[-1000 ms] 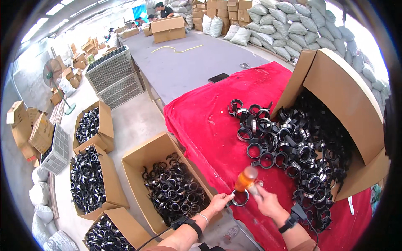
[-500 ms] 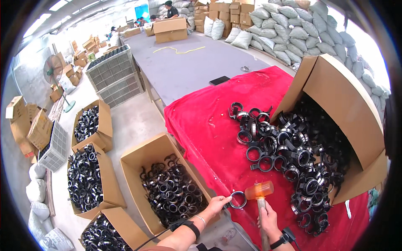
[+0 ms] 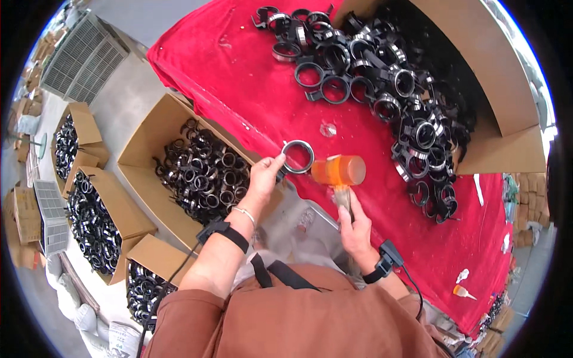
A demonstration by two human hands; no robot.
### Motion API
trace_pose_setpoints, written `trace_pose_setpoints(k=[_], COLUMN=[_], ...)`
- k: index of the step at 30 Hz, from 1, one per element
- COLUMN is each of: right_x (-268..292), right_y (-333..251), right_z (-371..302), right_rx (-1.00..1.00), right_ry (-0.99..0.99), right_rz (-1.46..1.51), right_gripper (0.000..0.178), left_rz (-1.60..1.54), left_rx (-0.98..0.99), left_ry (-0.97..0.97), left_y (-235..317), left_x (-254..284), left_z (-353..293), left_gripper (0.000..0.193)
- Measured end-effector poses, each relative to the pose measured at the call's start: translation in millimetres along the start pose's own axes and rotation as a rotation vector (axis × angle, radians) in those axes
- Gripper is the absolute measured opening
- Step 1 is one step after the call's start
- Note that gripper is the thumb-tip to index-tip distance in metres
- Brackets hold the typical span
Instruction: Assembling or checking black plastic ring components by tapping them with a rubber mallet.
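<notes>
My left hand (image 3: 266, 176) pinches a black ring clamp (image 3: 310, 151) with a silvery band, held up by its side tab over the near edge of the red cloth (image 3: 239, 65). In my right hand (image 3: 357, 231) is a mallet (image 3: 339, 170) with a translucent orange head, gripped by its handle. The mallet head is just right of the clamp; whether they touch I cannot tell. Beyond both hands, a heap of similar ring clamps (image 3: 388, 108) spills over the cloth from a tipped cardboard carton (image 3: 495, 59).
Left of my left arm stands an open carton (image 3: 140, 154) filled with ring clamps. More filled cartons (image 3: 122, 209) line the floor further left. Grey plastic crates (image 3: 83, 56) are stacked at the far left. A small orange-and-white object (image 3: 462, 292) lies on the cloth at right.
The view has tilted down, bringing my brown clothing into sight. My left hand still holds the ring clamp and my right hand the mallet, whose head remains beside the clamp.
</notes>
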State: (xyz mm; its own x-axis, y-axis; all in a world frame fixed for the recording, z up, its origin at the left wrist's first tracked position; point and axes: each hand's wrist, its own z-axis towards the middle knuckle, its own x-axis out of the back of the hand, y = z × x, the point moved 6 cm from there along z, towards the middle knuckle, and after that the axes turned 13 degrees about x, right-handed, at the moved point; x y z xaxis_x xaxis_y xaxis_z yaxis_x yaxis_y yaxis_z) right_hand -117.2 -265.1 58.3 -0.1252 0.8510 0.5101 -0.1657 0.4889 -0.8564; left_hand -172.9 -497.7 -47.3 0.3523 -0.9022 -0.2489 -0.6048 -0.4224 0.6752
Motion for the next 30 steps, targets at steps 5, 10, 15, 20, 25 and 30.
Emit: trace_pose_setpoints(k=[5,10,15,20,25,30], right_x=[18,-14,-9,-5,-14,15], right_y=[-25,-11,-40,-41,-4,20], right_z=[1,-30,-18,38,57,24], right_rx=[0.109,0.233,0.328,0.281,-0.104,-0.315], right_ry=[0.187,-0.187,-0.118,0.197,0.043,0.143], right_rz=[0.121,-0.342,-0.119,0.066,0.087,0.397], right_gripper=[0.049,0.05,0.051,0.047,0.042,0.043], left_rz=[0.012,0.037,0.015,0.024,0.082,0.149], left_rx=[0.027,0.021,-0.008,-0.02,-0.057,-0.128], left_ry=[0.016,0.004,0.015,0.008,0.014,0.147], left_y=[-12,-14,-14,-9,-6,13], left_x=[3,-8,5,1,3,80], left_z=[0,-6,2,-4,-7,-39], left_gripper=[0.031,0.032,0.033,0.031,0.03,0.033])
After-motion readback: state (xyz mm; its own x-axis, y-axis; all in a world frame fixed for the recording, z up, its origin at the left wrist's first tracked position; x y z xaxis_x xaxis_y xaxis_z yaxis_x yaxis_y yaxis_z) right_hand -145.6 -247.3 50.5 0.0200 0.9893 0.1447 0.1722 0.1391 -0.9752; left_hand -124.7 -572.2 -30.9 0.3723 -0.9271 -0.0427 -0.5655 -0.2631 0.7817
